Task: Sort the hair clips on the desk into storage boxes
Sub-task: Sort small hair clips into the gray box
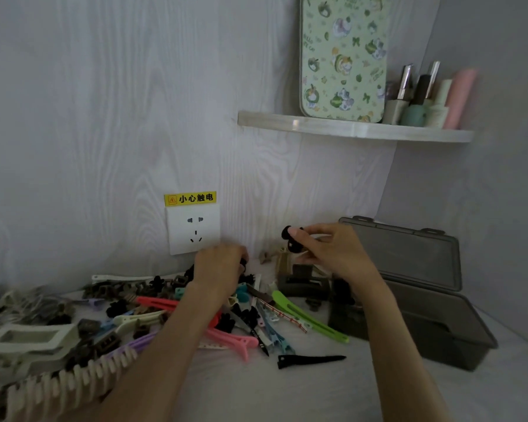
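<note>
Black, pink and green hair clips [214, 312] litter the near counter [287, 391]; the left hand [218, 269] digs in, pinching a small black one, while the right hand [333, 248] pinches black clips [291, 239] beside the open grey storage box [424, 300], apparently for dropping in

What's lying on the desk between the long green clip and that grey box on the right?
In the head view, between the green clip and the grey storage box sits a dark, blurred heap of clips; it reaches the box's left end.

Home bedrm: cosmetics [421, 95] on shelf [348, 127].
</note>
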The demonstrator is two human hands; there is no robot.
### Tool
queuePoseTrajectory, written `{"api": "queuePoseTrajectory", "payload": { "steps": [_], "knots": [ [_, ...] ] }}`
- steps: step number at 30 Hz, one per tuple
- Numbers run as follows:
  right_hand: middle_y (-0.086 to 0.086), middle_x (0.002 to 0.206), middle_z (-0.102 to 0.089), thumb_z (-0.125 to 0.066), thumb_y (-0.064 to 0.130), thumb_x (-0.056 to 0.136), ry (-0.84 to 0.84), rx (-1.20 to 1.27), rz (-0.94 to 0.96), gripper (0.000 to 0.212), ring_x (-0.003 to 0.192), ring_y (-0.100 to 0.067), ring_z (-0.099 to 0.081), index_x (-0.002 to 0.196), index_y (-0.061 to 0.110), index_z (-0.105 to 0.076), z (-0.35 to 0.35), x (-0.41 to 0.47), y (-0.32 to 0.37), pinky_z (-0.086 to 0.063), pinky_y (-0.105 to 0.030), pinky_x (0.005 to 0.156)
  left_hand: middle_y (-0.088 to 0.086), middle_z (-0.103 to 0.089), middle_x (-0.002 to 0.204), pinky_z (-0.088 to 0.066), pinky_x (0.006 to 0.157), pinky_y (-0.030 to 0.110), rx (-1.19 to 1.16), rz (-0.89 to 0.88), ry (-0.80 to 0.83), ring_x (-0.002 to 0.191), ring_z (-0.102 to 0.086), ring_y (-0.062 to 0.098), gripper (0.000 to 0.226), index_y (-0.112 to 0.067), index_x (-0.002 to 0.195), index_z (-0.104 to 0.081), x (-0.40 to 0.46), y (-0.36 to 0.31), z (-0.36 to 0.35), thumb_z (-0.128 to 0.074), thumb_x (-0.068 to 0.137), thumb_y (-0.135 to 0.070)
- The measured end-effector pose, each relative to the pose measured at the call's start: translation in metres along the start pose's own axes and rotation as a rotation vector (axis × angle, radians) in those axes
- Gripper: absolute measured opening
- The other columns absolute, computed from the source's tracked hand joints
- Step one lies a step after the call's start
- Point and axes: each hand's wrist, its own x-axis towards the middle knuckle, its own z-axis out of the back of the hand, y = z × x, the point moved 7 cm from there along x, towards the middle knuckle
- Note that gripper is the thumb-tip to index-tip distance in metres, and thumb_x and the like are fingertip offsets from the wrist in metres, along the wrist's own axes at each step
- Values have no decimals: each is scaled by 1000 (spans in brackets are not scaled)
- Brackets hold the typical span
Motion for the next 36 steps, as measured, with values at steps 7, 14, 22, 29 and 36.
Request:
{"api": "queuePoseTrajectory", "payload": {
  "steps": [7,14,22,29,36],
  "knots": [
    [-3,100,-61,-56,40,87,6,-372,-125,26,83,-15,-56,97,17,-62,54,-17,-15,-37,-21,58,-8,-73,87,-53,73,30,-490,-49,-126,81,-66,12,13,-33,101,-63,6,-27,44,-54,92,-31],
    [-3,89,-68,-61,36,85,15,-471,-188,24,73,-10,-55,93,15,-72,75,-34,-17,-41,-22,62,-8,-74,73,-53,74,29,-893,-158,61,63,-65,2,12,-27,98,-68,4,-61,43,-60,89,-27],
    [7,74,-70,-58,28,86,-376,-210,21,10,78,-15,-68,81,28,-66,94,-17,-11,-53,-34,78,-5,-74,87,-52,74,14,-1003,-363,334,72,-66,0,30,-26,119,-61,-15,-115,36,-60,89,-22],
    [-1,75,-68,-61,14,86,-136,-201,175,12,67,-11,-63,81,23,-67,44,-2,12,-50,-14,61,1,-66,113,-49,86,31,-520,-55,271,95,-63,15,38,-28,128,-52,10,-28,32,-57,91,-25],
    [-19,129,-51,-43,15,94,214,-905,-29,34,115,-33,-51,123,0,-49,-54,12,-8,-43,-33,90,0,-47,141,-37,104,29,-284,-30,647,126,-47,18,40,-26,130,-53,-7,0,5,-57,91,-17]
  ]
}}
